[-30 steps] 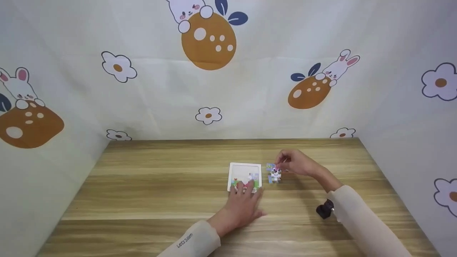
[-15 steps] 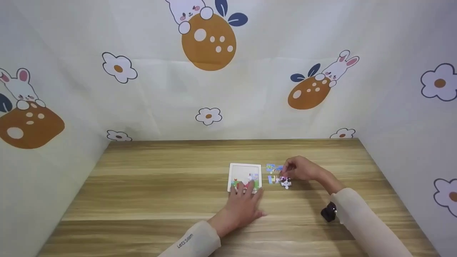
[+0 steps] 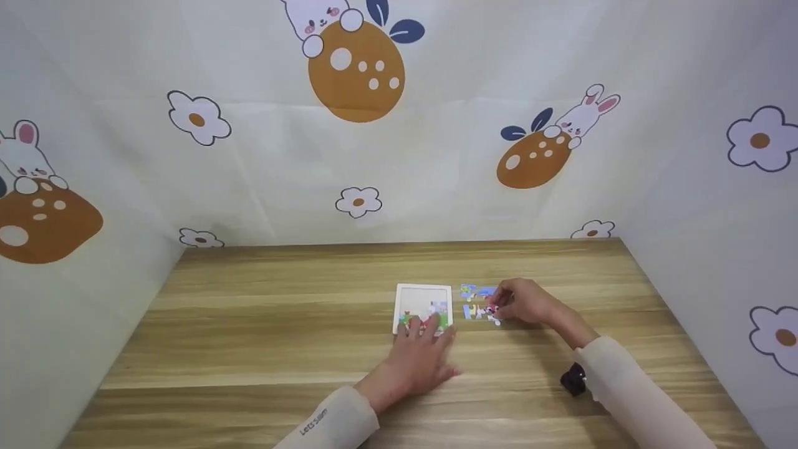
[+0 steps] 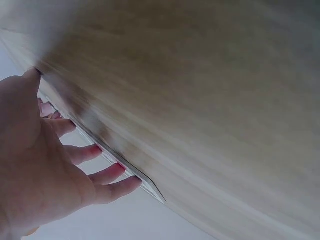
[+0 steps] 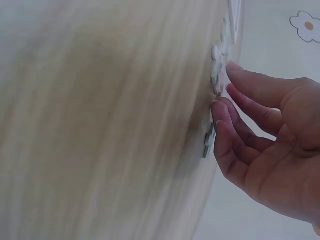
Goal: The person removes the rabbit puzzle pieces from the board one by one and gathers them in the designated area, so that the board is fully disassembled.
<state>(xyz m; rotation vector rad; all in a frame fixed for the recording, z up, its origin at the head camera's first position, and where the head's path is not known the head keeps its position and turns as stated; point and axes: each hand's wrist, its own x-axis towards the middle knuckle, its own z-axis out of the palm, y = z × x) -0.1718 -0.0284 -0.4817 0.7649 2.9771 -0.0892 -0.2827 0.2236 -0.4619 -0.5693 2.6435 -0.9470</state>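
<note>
My left hand [image 3: 416, 362] lies with spread fingers over the front edge of a white-framed jigsaw tray [image 3: 396, 305], its fingertips on the lower part. Colourful pieces fill the tray's lower area; the upper part shows a bare pale base. In the left wrist view the fingers [image 4: 112, 175] reach along the tray's thin edge. To the tray's right, my right hand [image 3: 527, 302] bends its thumb and fingertips around a jigsaw piece [image 3: 496, 320] with a white and red print, low at the table. The fingers partly hide it.
Several loose jigsaw pieces [image 3: 467, 290] with blue prints lie between the tray and the right hand. All this sits on a wood-grain table [image 3: 249, 349]. A pale cloth [image 3: 268, 156] printed with rabbits and flowers stands behind and beside it. A black device [image 3: 573, 379] shows by the right sleeve.
My right hand has come toward me and slightly right, with the white and red piece shifting away from the blue ones. My left hand stays on the tray. The head view has shifted slightly.
</note>
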